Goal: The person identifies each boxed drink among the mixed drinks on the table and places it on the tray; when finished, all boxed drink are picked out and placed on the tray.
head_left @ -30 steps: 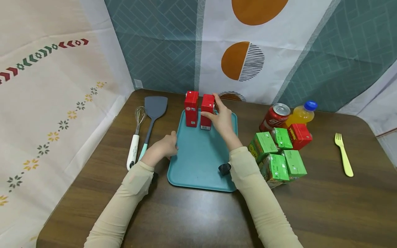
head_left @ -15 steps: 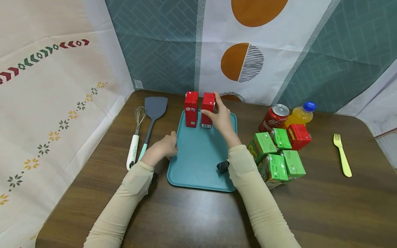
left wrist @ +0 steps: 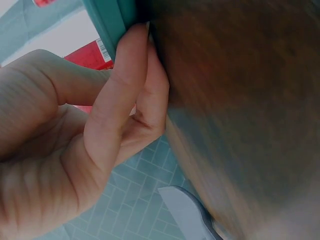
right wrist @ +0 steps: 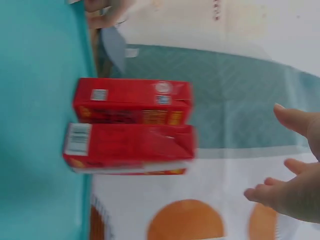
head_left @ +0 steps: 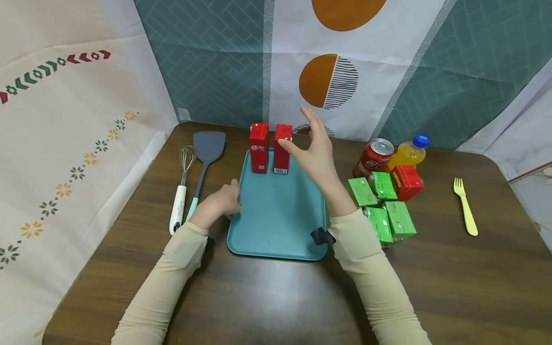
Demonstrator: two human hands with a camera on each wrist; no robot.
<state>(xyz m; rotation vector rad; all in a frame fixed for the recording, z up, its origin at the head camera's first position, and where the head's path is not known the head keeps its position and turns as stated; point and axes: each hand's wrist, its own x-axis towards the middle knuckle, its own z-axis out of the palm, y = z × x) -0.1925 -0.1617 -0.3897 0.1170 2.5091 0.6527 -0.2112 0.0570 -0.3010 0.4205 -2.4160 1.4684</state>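
Observation:
Two red cartons stand upright at the far end of the teal tray (head_left: 276, 215), the left carton (head_left: 259, 148) and the right carton (head_left: 282, 155), a narrow gap between them. My right hand (head_left: 318, 153) is just right of the right carton, fingers spread and holding nothing; the right wrist view shows that hand (right wrist: 295, 165) apart from both cartons (right wrist: 132, 100). At the tray's left edge, my left hand (head_left: 220, 203) grips the rim; in the left wrist view its curled fingers (left wrist: 117, 95) pinch the tray edge (left wrist: 111, 25).
A whisk (head_left: 181, 191) and a grey spatula (head_left: 209, 146) lie left of the tray. To its right stand several green cartons (head_left: 398, 218), a red carton (head_left: 405, 182), a red can (head_left: 374, 158) and an orange drink bottle (head_left: 409, 153). A yellow fork (head_left: 465, 206) lies far right.
My right hand has let go of the right carton and moved up and slightly right, its fingers wider apart. The left hand still holds the tray edge. The head view has shifted slightly.

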